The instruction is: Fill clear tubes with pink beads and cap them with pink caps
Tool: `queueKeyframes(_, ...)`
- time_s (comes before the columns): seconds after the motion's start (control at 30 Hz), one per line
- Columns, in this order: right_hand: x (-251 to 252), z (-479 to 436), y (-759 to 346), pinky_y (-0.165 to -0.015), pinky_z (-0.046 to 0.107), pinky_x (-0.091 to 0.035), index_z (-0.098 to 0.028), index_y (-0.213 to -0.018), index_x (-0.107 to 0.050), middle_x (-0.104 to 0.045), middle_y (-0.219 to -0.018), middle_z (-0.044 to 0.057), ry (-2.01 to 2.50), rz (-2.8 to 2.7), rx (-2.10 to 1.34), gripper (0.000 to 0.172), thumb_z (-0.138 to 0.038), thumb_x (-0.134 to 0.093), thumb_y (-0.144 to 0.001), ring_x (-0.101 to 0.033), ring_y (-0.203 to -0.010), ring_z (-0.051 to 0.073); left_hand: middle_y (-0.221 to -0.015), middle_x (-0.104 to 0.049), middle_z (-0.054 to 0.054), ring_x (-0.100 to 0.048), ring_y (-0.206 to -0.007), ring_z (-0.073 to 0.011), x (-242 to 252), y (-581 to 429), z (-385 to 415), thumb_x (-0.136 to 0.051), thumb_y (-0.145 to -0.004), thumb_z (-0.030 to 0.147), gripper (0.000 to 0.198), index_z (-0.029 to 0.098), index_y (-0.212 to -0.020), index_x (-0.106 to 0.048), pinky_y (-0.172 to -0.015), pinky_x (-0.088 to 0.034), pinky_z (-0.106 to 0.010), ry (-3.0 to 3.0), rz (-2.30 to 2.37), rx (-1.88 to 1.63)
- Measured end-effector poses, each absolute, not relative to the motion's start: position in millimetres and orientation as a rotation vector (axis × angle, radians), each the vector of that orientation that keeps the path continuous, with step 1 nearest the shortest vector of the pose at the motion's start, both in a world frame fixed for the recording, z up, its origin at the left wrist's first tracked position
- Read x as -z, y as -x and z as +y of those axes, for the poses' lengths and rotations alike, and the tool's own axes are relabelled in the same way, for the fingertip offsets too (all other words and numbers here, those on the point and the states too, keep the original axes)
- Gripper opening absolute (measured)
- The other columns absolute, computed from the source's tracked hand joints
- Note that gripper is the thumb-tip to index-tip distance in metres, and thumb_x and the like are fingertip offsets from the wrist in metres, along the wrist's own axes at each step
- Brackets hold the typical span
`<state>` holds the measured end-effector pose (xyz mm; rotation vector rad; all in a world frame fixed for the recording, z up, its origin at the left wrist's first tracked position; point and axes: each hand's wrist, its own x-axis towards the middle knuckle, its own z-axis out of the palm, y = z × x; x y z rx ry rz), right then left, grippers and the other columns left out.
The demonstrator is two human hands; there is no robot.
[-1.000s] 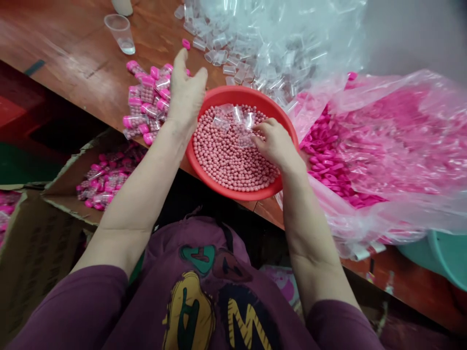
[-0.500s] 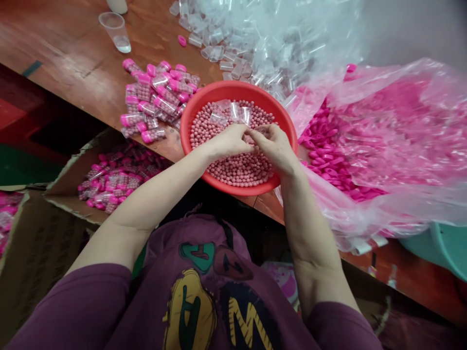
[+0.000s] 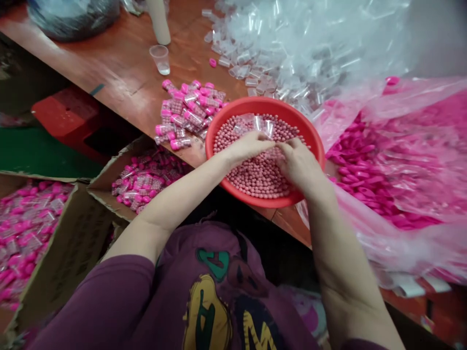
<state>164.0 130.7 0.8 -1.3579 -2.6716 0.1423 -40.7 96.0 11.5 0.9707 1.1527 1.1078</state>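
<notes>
A red basin [image 3: 264, 201] holds many small pink beads [image 3: 255, 177] and a few clear plastic tubes [image 3: 257, 124] lying on top of them. Above the beads my left hand [image 3: 253, 145] is closed, its fingertips pinched near the basin's middle. My right hand [image 3: 297, 160] is just to the right, its fingers curled and nearly meeting the left fingertips. What either hand holds, if anything, is too small or hidden to make out. Left of the basin lies a pile of bead-filled tubes with pink caps [image 3: 189, 112].
Clear empty tubes [image 3: 277, 53] are heaped behind the basin. A plastic bag of pink caps [image 3: 372, 170] lies to the right. A small clear cup [image 3: 160, 58] and a whitish bottle [image 3: 158, 24] stand back left. Cardboard boxes [image 3: 62, 248] of filled tubes are below left.
The view has shifted left, so things appear farther right and more of the boxes shows. Both hands stay over the basin, with the fingertips slightly rearranged.
</notes>
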Motion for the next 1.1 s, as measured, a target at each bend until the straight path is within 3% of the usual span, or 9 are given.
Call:
queueKeyframes(0.13, -14.2, 132.6, -155.8, -0.102, 0.059, -0.057, -0.007, -0.118, -0.080, -0.068, -0.137, 0.032, 1.628, -2.814, 0.148, 0.044, -0.008, -0.038, -0.106, -0.065, -0.129, 0.046, -0.082, -0.068, 0.000, -0.058, -0.074, -0.0115, -17.8, 41.1, 97.9, -0.064, -0.102, 0.010, 0.020, 0.016, -0.084, -0.067, -0.078, -0.046, -0.026, -0.860, 1.348, -1.192)
queueKeyframes(0.2, -12.0, 130.7, -141.3, -0.100, 0.058, -0.057, -0.004, -0.114, -0.079, -0.069, -0.135, 0.035, 1.620, -2.928, 0.116, 0.047, -0.004, -0.033, -0.105, -0.065, -0.128, 0.047, -0.084, -0.069, 0.000, -0.060, -0.076, -0.0115, -19.2, 40.6, 100.2, -0.060, -0.101, 0.006, 0.021, 0.017, -0.085, -0.065, -0.079, -0.047, -0.025, -0.841, 1.388, -1.215)
queueKeyframes(0.4, 12.1, 134.7, -123.0, -0.099, 0.045, -0.059, -0.018, -0.098, -0.075, -0.075, -0.115, 0.013, 1.303, -2.782, -0.666, 0.018, -0.007, -0.068, -0.086, -0.071, -0.101, 0.029, -0.096, -0.076, -0.004, -0.069, -0.092, -0.0158, -10.5, 45.9, 103.9, -0.055, -0.102, 0.006, 0.020, 0.020, -0.091, -0.064, -0.088, -0.052, -0.029, -0.889, 1.452, -1.260)
queueKeyframes(0.5, 10.8, 137.0, -137.0, -0.092, 0.042, -0.060, -0.023, -0.104, -0.072, -0.074, -0.100, 0.003, 1.254, -2.335, -1.032, 0.024, -0.023, -0.081, -0.081, -0.069, -0.093, 0.026, -0.098, -0.079, -0.005, -0.072, -0.098, -0.0175, -10.5, 48.3, 102.4, -0.055, -0.108, 0.018, 0.021, 0.022, -0.090, -0.065, -0.093, -0.054, -0.031, -0.850, 1.384, -1.225)
queueKeyframes(0.6, 4.0, 131.7, -145.1, -0.096, 0.044, -0.062, -0.025, -0.113, -0.069, -0.078, -0.107, 0.003, 1.240, -2.007, -1.164, 0.042, -0.039, -0.087, -0.078, -0.072, -0.099, 0.027, -0.093, -0.079, -0.005, -0.073, -0.096, -0.0177, -15.1, 46.4, 97.4, -0.066, -0.109, 0.032, 0.022, 0.021, -0.090, -0.069, -0.094, -0.055, -0.031, -0.839, 1.227, -1.114)
queueKeyframes(0.73, 7.3, 121.3, -140.3, -0.105, 0.047, -0.062, -0.026, -0.112, -0.062, -0.079, -0.118, 0.007, 1.278, -1.852, -1.075, 0.050, -0.049, -0.091, -0.078, -0.074, -0.111, 0.028, -0.090, -0.078, -0.002, -0.072, -0.090, -0.0124, -20.2, 41.9, 89.0, -0.078, -0.093, 0.008, 0.008, 0.014, -0.095, -0.074, -0.093, -0.055, -0.026, -0.898, 1.068, -1.056)
queueKeyframes(0.9, 17.4, 116.7, -148.7, -0.089, 0.043, -0.065, -0.030, -0.138, -0.051, -0.072, -0.108, 0.002, 1.214, -1.806, -1.192, 0.072, -0.054, -0.089, -0.081, -0.074, -0.098, 0.024, -0.085, -0.075, -0.002, -0.068, -0.076, -0.0095, -20.6, 42.3, 84.9, -0.061, -0.101, 0.002, 0.020, 0.012, -0.090, -0.074, -0.078, -0.055, -0.024, -0.821, 1.034, -1.037)
queueKeyframes(0.97, 12.0, 116.1, -158.6, -0.082, 0.039, -0.063, -0.032, -0.144, -0.050, -0.069, -0.108, 0.001, 1.188, -1.853, -1.201, 0.071, -0.053, -0.084, -0.086, -0.072, -0.092, 0.021, -0.083, -0.073, -0.002, -0.068, -0.075, -0.0101, -19.7, 43.1, 85.1, -0.060, -0.102, 0.001, 0.022, 0.012, -0.088, -0.073, -0.077, -0.057, -0.026, -0.812, 0.999, -1.033)
queueKeyframes(1.1, -7.4, 115.1, -172.5, -0.080, 0.037, -0.062, -0.031, -0.131, -0.063, -0.071, -0.109, 0.002, 1.156, -1.987, -1.180, 0.047, -0.046, -0.079, -0.089, -0.070, -0.091, 0.021, -0.084, -0.075, -0.003, -0.070, -0.076, -0.0122, -18.6, 44.0, 85.7, -0.060, -0.101, -0.001, 0.023, 0.013, -0.090, -0.075, -0.082, -0.062, -0.032, -0.823, 0.965, -0.974)
